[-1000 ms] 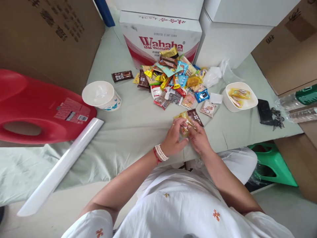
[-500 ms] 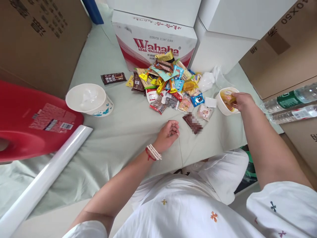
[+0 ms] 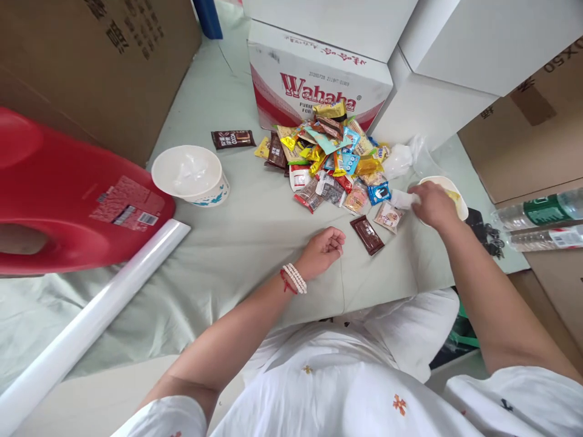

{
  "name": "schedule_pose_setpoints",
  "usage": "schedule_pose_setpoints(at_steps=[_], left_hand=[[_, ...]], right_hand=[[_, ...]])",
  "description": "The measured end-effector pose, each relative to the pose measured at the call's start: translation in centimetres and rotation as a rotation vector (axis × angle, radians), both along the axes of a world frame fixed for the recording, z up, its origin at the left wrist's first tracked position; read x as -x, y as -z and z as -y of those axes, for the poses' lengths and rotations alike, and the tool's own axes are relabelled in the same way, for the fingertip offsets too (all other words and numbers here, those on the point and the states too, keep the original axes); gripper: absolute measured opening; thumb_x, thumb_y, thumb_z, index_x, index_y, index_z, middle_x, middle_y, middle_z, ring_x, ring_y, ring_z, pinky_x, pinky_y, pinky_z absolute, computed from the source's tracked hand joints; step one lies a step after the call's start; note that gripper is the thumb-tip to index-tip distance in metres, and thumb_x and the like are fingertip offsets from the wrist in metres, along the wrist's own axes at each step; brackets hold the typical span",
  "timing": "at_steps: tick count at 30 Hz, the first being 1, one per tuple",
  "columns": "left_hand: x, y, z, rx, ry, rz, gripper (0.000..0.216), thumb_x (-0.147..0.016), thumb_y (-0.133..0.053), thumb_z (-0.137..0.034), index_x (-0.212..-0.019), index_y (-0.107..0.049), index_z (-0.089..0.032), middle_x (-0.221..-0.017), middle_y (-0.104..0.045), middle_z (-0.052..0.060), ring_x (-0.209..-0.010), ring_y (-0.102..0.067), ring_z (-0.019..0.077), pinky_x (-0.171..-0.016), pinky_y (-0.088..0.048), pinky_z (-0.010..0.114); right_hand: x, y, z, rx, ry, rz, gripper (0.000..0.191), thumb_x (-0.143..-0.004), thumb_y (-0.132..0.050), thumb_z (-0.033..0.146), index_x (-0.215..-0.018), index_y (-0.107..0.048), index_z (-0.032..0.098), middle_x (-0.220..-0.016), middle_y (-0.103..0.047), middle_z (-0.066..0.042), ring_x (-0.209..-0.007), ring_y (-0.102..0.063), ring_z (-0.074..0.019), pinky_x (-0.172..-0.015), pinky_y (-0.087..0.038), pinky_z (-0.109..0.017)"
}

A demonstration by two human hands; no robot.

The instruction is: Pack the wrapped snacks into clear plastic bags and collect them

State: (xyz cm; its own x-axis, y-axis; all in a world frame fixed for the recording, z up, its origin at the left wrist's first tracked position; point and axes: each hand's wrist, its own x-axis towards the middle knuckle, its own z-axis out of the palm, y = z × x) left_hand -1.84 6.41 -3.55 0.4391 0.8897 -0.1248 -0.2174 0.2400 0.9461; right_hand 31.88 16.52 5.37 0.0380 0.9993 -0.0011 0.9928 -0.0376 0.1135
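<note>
My left hand [image 3: 324, 250] rests on the green cloth with its fingers loosely curled and nothing visible in them. A dark brown snack packet [image 3: 367, 235] lies just right of it. My right hand [image 3: 433, 205] reaches across the white bowl [image 3: 463, 209], covering much of it; something yellowish shows inside. Its fingertips are closed at a small white folded tissue [image 3: 403, 199] beside the bowl. A light-coloured wrapped snack [image 3: 388, 216] lies just below the tissue. Left of the bowl, a heap of wrapped snacks [image 3: 328, 155] leans against the Wahaha carton [image 3: 319, 79].
A paper tub [image 3: 214, 191] with clear plastic inside stands at left, near a cocoa packet [image 3: 232, 139]. A red jug [image 3: 86, 200] and a white roll [image 3: 100, 303] lie further left. Plastic bottles [image 3: 542, 210] are at right. Cardboard boxes [image 3: 523, 133] flank the table.
My right hand has left the yellow-wrapped contents of the bowl and moved left to the white tissue. The view has shifted; my left hand stays on the cloth.
</note>
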Motion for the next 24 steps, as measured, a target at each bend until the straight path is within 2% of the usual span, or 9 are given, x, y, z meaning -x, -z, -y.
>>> schedule_pose_setpoints(at_steps=[2, 5, 7, 9, 12, 14, 17, 20, 24], left_hand=[[0.2, -0.1, -0.1, 0.022, 0.014, 0.028, 0.024, -0.072, -0.070, -0.012, -0.095, -0.062, -0.017, -0.090, -0.062, 0.000, -0.078, -0.060, 0.0105, -0.076, -0.049, 0.026], [0.4, -0.3, -0.2, 0.064, 0.014, 0.075, 0.026, -0.071, -0.076, -0.019, -0.094, -0.063, -0.017, -0.089, -0.062, 0.000, -0.078, -0.059, 0.0106, -0.076, -0.048, 0.026], [0.5, -0.5, -0.3, 0.081, -0.008, 0.112, 0.029, -0.072, -0.081, -0.026, -0.093, -0.063, -0.016, -0.087, -0.062, 0.000, -0.076, -0.057, 0.0105, -0.075, -0.047, 0.026], [0.4, -0.8, -0.3, 0.068, -0.050, 0.120, 0.032, -0.074, -0.084, -0.035, -0.091, -0.064, -0.016, -0.085, -0.062, 0.000, -0.075, -0.055, 0.0102, -0.073, -0.045, 0.025], [0.3, -1.2, -0.2, 0.010, -0.098, 0.079, 0.039, -0.075, -0.086, -0.046, -0.090, -0.066, -0.017, -0.083, -0.061, 0.000, -0.074, -0.053, 0.0104, -0.073, -0.044, 0.025], [0.3, -1.3, 0.0, -0.048, -0.114, 0.026, 0.042, -0.072, -0.088, -0.048, -0.093, -0.068, -0.017, -0.086, -0.062, 0.000, -0.076, -0.053, 0.0113, -0.073, -0.045, 0.026], [0.5, -1.3, 0.2, -0.110, -0.112, -0.036, 0.042, -0.075, -0.086, -0.054, -0.088, -0.072, -0.017, -0.083, -0.063, 0.002, -0.074, -0.053, 0.0123, -0.069, -0.044, 0.026], [0.8, -1.2, 0.1, -0.034, -0.086, 0.000, 0.048, -0.075, -0.083, -0.062, -0.079, -0.071, -0.015, -0.072, -0.062, 0.000, -0.065, -0.049, 0.0111, -0.062, -0.040, 0.026], [1.1, -1.2, -0.6, 0.098, -0.124, 0.105, 0.052, -0.066, -0.089, -0.062, -0.076, -0.068, -0.016, -0.064, -0.057, -0.004, -0.056, -0.044, 0.0073, -0.055, -0.034, 0.024]], right_hand=[[0.6, 1.0, -0.1, 0.169, 0.041, 0.058, 0.035, -0.086, -0.061, 0.014, -0.118, -0.075, 0.020, -0.120, -0.068, -0.016, -0.114, -0.061, -0.0318, -0.090, -0.048, -0.042], [1.0, 1.6, 0.5, 0.029, 0.186, -0.111, 0.020, -0.090, -0.060, 0.021, -0.101, -0.076, 0.017, -0.102, -0.072, -0.014, -0.095, -0.065, -0.0269, -0.082, -0.048, -0.038], [2.0, 1.3, 2.0, -0.153, 0.227, -0.497, 0.015, -0.088, -0.068, 0.032, -0.092, -0.074, 0.018, -0.085, -0.069, -0.008, -0.075, -0.059, -0.0203, -0.069, -0.045, -0.033], [4.2, 0.9, 4.3, -0.192, 0.234, -0.984, 0.024, -0.079, -0.078, 0.042, -0.084, -0.069, 0.021, -0.070, -0.061, -0.001, -0.057, -0.045, -0.0136, -0.056, -0.036, -0.028], [9.4, 1.1, 8.6, 0.083, 0.230, -1.490, 0.037, -0.069, -0.088, 0.050, -0.076, -0.067, 0.021, -0.061, -0.051, 0.003, -0.050, -0.031, -0.0084, -0.048, -0.024, -0.025], [13.0, 2.0, 11.0, 0.283, 0.244, -1.627, 0.042, -0.067, -0.092, 0.053, -0.070, -0.065, 0.020, -0.058, -0.049, 0.004, -0.050, -0.030, -0.0071, -0.047, -0.019, -0.024], [16.4, 3.7, 12.7, 0.404, 0.303, -1.792, 0.050, -0.062, -0.096, 0.052, -0.066, -0.059, 0.019, -0.055, -0.045, 0.005, -0.049, -0.026, -0.0052, -0.045, -0.015, -0.022], [16.8, 4.7, 12.9, 0.392, 0.363, -1.916, 0.056, -0.059, -0.098, 0.051, -0.067, -0.053, 0.020, -0.054, -0.040, 0.008, -0.049, -0.022, -0.0043, -0.044, -0.012, -0.020], [15.0, 4.4, 13.1, 0.362, 0.372, -1.988, 0.052, -0.064, -0.097, 0.048, -0.072, -0.053, 0.021, -0.057, -0.036, 0.008, -0.051, -0.022, -0.0053, -0.043, -0.015, -0.018]])
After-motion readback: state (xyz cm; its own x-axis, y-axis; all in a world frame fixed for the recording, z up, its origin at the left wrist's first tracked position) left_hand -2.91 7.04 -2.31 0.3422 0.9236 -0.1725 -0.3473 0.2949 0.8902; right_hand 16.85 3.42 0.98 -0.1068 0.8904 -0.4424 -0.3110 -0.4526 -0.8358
